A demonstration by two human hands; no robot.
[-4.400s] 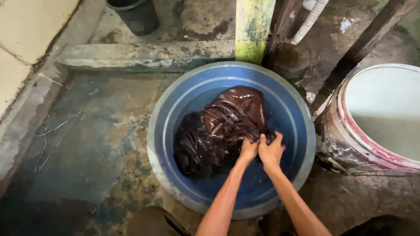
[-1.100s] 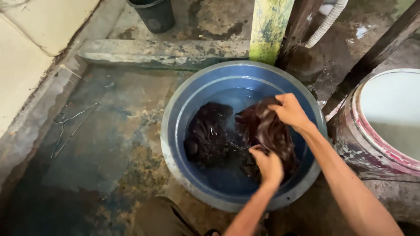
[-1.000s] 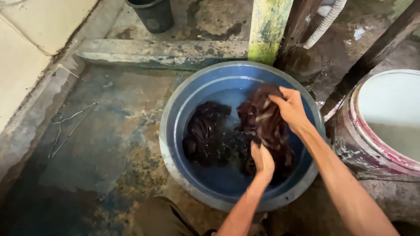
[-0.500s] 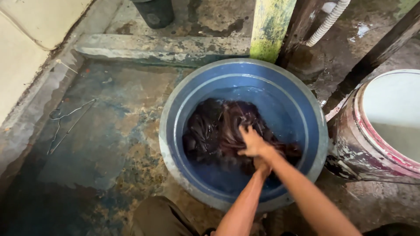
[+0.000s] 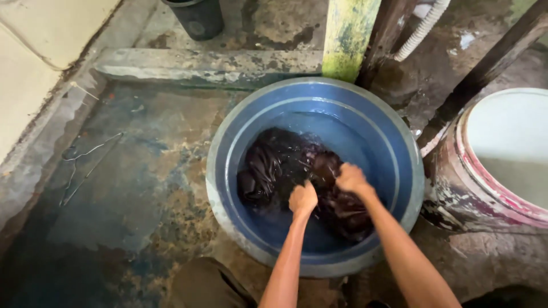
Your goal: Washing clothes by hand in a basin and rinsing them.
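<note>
I am in the middle of scrubbing: my left hand (image 5: 303, 198) and my right hand (image 5: 352, 178) are both curled into fists, bunching the dark wet cloth (image 5: 285, 171) that lies in the water inside the blue basin (image 5: 228, 154) on the wet concrete floor (image 5: 131, 188). I judge that what comes next calls for a firm grip on both bunches, rubbed against each other while kept low in the water so nothing slops over the rim. I count one basin, one cloth, one wire hanger (image 5: 85, 165) on the floor well to the left, one black bucket (image 5: 197, 17) beyond the ledge, and one large drum (image 5: 491, 165) just beside the basin on the right.
</note>
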